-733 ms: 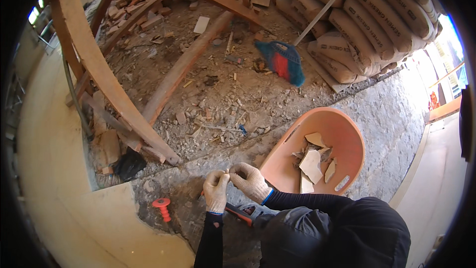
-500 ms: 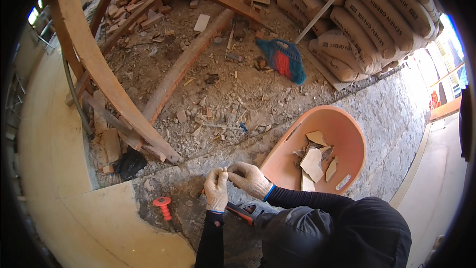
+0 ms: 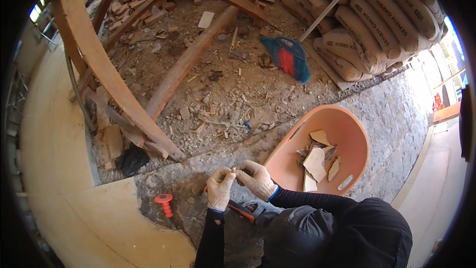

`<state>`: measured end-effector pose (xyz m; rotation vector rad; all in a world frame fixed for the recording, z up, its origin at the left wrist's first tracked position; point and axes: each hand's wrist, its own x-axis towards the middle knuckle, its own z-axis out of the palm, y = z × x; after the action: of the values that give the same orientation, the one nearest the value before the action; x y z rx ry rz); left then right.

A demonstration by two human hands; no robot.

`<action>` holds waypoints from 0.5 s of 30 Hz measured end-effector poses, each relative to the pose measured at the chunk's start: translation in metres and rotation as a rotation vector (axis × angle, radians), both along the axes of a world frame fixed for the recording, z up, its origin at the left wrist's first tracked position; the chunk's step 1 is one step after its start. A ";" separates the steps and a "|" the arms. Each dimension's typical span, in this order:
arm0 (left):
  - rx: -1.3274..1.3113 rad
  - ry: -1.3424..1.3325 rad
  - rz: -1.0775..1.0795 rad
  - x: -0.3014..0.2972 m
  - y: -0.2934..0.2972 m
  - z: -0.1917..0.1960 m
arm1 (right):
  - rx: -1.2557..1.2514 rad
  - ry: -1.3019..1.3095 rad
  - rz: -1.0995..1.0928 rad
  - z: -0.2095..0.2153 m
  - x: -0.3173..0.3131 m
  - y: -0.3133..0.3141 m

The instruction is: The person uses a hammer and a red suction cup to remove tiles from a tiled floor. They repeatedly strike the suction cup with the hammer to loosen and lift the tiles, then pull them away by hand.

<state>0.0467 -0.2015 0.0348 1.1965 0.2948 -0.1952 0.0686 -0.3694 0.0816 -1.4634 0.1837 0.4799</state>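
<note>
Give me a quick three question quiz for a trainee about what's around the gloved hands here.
1. True or false: the orange tub holds broken flat pieces.
2. The red chisel-like tool lies nearer which hand: A left hand, B right hand?
3. What leans by the stacked sacks?

Key
1. True.
2. A.
3. A broom with blue and red bristles.
</note>
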 end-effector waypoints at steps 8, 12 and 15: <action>-0.010 0.034 0.072 -0.002 -0.004 -0.003 | -0.025 -0.041 0.038 0.001 0.001 -0.005; -0.012 0.079 -0.022 0.006 0.001 0.009 | -0.155 -0.292 0.049 0.000 0.001 -0.006; 0.064 0.056 -0.163 0.024 0.007 0.025 | -0.056 -0.184 -0.005 0.003 0.007 -0.005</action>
<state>0.0709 -0.1946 0.0601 1.2807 0.2533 -0.3640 0.0759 -0.3742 0.0844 -1.5529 0.0547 0.3360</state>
